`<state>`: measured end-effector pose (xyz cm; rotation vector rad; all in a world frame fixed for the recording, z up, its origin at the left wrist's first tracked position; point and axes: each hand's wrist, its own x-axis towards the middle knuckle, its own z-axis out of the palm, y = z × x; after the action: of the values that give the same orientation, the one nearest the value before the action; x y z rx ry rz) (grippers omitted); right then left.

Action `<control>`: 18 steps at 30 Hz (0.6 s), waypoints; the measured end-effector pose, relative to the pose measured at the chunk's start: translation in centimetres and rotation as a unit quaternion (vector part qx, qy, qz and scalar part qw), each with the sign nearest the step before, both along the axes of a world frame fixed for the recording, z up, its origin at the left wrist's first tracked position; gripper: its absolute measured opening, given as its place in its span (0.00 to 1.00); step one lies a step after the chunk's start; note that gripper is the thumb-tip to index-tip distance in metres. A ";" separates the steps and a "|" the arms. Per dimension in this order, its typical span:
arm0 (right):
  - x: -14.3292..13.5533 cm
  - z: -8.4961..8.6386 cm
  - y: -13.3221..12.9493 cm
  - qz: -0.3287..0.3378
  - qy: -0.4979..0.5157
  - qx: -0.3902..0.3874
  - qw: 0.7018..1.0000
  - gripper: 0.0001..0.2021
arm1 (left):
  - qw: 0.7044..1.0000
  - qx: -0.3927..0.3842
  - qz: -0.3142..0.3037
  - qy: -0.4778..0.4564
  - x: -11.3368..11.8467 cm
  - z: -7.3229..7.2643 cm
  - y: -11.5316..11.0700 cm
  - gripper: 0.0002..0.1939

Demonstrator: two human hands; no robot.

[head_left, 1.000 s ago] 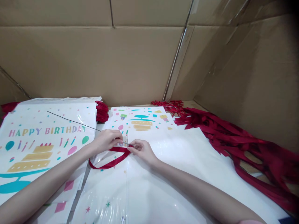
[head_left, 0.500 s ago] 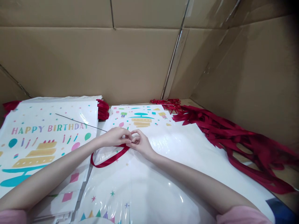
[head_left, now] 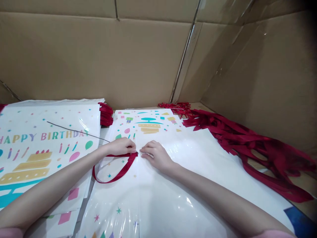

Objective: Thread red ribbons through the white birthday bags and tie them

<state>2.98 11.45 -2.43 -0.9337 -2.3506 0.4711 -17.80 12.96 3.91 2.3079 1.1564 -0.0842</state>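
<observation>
My left hand (head_left: 123,146) is closed, its fingertips pinching the end of a red ribbon (head_left: 121,174). The ribbon curves in a loop over a clear-fronted white printed bag (head_left: 111,198). A thin dark rod (head_left: 76,131) slants across the bags at left, and its near end disappears behind my left hand; whether I grip it is hidden. My right hand (head_left: 158,156) rests just right of the ribbon's end, on the white sheet (head_left: 195,155). Its thumb and fingers are bent close together, around something pale that I cannot make out.
A stack of "Happy Birthday" bags (head_left: 59,115) lies at left, with bunched red handles (head_left: 106,114) beside it. More printed bags (head_left: 148,127) lie ahead. Loose red ribbons (head_left: 223,132) and small red pieces (head_left: 177,107) are at right. Cardboard walls (head_left: 99,59) stand behind.
My hands, which met at the ribbon's end, have drawn apart. The right one has moved right and down onto the sheet, and the ribbon's end now shows between them. The view has shifted slightly.
</observation>
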 end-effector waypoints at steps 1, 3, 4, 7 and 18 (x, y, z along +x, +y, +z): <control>0.0 -0.1 -0.1 0.004 -0.004 0.016 1.000 0.07 | 1.000 -0.002 0.000 -0.002 0.0 -0.1 0.0 0.16; -0.1 -0.2 -0.3 0.011 -0.015 0.042 0.999 0.07 | 1.000 -0.009 0.000 -0.008 -0.1 -0.3 0.1 0.17; -0.1 -0.2 -0.3 0.016 -0.023 0.053 0.998 0.08 | 1.000 -0.014 0.001 -0.012 -0.1 -0.3 0.1 0.17; -0.2 -0.1 -0.5 0.032 -0.047 0.074 0.996 0.07 | 0.999 -0.024 -0.003 -0.021 -0.2 -0.6 0.2 0.17; -0.1 0.0 -0.6 0.055 -0.061 0.121 0.989 0.09 | 1.000 -0.021 0.005 -0.006 -0.1 -1.0 0.2 0.16</control>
<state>2.88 10.84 -2.45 -0.7421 -2.5102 0.1668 -17.92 13.12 2.93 2.2625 1.1490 -0.0912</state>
